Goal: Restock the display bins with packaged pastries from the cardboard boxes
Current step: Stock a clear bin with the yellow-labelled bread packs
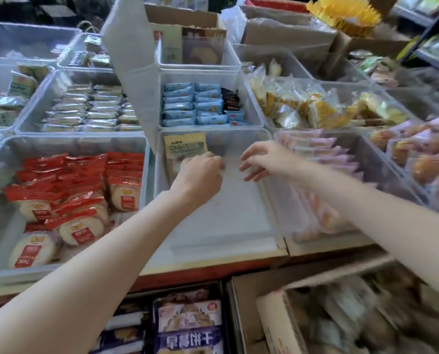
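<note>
Clear plastic display bins cover the surface from the left edge to the right edge of the frame, most of them filled with wrapped snacks. At the lower left lies a bin of red-wrapped round cakes [67, 198], at the upper centre a bin of blue packets [192, 104], at the right a bin of pink packets [325, 152]. The centre bin [228, 221] is almost bare: only one yellow-green packaged pastry [185, 145] stands against its far wall, at the left corner.

Both hands reach into this bin. The left hand [200, 175] has its fingers curled just below that pastry, and seems to pinch a clear wrapper, but I cannot tell surely what its grip holds. The right hand [260, 159] hovers beside it with fingers spread and loosely bent, grasping nothing.

Cardboard boxes [287, 325] with more stock stand at the lower centre and lower right, under the surface edge.

I judge that the filling of the centre bin has just begun. The next move probably calls for setting this piece straight in the row, then reaching down to a box for more.
</note>
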### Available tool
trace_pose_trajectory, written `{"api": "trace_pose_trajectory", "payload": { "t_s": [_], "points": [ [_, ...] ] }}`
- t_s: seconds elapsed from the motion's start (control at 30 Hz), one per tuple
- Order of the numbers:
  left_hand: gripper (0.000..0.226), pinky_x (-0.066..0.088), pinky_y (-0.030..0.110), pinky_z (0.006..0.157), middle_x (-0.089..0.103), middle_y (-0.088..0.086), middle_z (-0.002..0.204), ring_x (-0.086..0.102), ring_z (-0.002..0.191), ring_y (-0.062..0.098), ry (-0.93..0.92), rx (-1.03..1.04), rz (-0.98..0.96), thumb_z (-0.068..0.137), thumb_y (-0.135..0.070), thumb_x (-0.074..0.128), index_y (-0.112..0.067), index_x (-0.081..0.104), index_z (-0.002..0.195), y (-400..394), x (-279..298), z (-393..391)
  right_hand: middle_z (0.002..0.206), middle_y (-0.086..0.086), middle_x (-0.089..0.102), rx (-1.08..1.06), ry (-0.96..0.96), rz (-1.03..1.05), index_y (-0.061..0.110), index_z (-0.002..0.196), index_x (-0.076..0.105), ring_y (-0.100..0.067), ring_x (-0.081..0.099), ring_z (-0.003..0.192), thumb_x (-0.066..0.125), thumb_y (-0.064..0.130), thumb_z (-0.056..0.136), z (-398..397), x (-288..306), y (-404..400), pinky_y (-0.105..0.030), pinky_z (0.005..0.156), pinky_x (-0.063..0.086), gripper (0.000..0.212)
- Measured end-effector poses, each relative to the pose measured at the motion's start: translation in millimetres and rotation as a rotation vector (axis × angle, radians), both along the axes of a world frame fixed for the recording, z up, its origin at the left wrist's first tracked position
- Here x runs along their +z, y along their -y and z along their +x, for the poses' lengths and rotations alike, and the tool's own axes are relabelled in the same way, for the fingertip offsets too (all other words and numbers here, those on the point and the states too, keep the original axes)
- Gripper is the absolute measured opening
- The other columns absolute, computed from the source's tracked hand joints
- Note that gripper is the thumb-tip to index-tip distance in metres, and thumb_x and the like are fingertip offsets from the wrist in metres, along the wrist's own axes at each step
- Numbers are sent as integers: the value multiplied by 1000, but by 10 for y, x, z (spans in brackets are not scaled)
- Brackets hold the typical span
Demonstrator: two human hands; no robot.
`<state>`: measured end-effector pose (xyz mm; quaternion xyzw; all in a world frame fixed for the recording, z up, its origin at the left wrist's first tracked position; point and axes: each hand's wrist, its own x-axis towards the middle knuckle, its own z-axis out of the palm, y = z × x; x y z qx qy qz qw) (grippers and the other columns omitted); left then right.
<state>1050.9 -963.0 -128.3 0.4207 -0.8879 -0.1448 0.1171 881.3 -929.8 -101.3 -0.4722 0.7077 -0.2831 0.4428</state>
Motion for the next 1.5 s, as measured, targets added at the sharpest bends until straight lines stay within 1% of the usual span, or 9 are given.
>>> {"api": "trace_pose_trajectory", "payload": {
  "t_s": [0.23, 0.4, 0.6, 0.73, 0.93, 1.13, 1.27, 1.33, 1.5],
  "points": [
    [32, 49, 39, 86, 64, 7, 108, 62, 99, 30, -235, -351, 47, 83, -9, 43, -13, 69, 100, -1138, 482, -835, 85, -10, 72, 194, -62, 68, 4, 97, 62, -18, 69, 71, 49, 7, 95, -735, 800, -1353, -23, 62, 55, 13],
    [37, 54, 35, 67, 68, 4, 86, 65, 78, 27, -268, -540, 92, 79, -23, 34, -15, 69, 88, -2011, 438, -1172, 89, -12, 73, 422, -29, 367, 1, 90, 67, -17, 69, 78, 49, 11, 96, -1347, 671, -2217, -24, 68, 54, 21],
    [28, 49, 38, 87, 62, 4, 109, 60, 99, 24, 253, -564, 379, 92, -21, 44, -18, 61, 113, -2601, 3, -1433, 101, -7, 70, 707, -404, 505, 6, 106, 66, -19, 67, 86, 58, 30, 90, -1536, -201, -2713, -32, 76, 53, 30],
    [30, 49, 38, 87, 63, 8, 114, 59, 101, 28, 621, -529, 507, 93, -25, 47, -13, 59, 117, -2751, -225, -1454, 96, -1, 64, 826, -266, 556, 10, 103, 63, -16, 61, 76, 63, 32, 87, -1158, -666, -2871, -28, 70, 52, 27],
    [30, 45, 32, 77, 61, 12, 114, 57, 95, 25, 804, -400, 583, 94, -21, 46, -4, 59, 116, -2835, -369, -1267, 103, -10, 64, 942, -346, 543, 9, 114, 58, -24, 62, 85, 65, 30, 86, -598, -1108, -2952, -36, 77, 54, 36],
    [33, 42, 28, 77, 59, 7, 117, 56, 104, 24, 702, -331, 681, 90, -20, 55, -14, 55, 122, -2856, -348, -1223, 99, -7, 63, 1053, -501, 457, 4, 108, 65, -24, 61, 87, 65, 20, 87, -682, -965, -2932, -32, 73, 51, 27],
    [19, 48, 20, 61, 68, 2, 93, 65, 74, 13, 630, -302, 856, 89, -17, 56, -12, 62, 106, -2819, -231, -1296, 69, 9, 63, 1068, -437, 405, 11, 83, 66, -13, 60, 66, 63, 17, 86, -994, -333, -2763, -28, 64, 48, 8],
    [15, 50, 19, 58, 72, 3, 90, 70, 72, 14, 540, -271, 954, 91, -15, 53, -7, 61, 101, -2712, -23, -1377, 60, 12, 65, 997, -393, 417, 16, 72, 58, -11, 64, 61, 59, 14, 89, -1172, 26, -2668, -25, 57, 51, 17],
    [13, 50, 17, 60, 71, -11, 76, 69, 70, 5, 262, -297, 962, 95, -12, 51, -7, 62, 98, -2405, 823, -1536, 93, -3, 67, 674, -245, 253, 9, 97, 58, -18, 68, 63, 57, 20, 93, -1540, 879, -2525, -17, 40, 39, 13]
  ]
}}
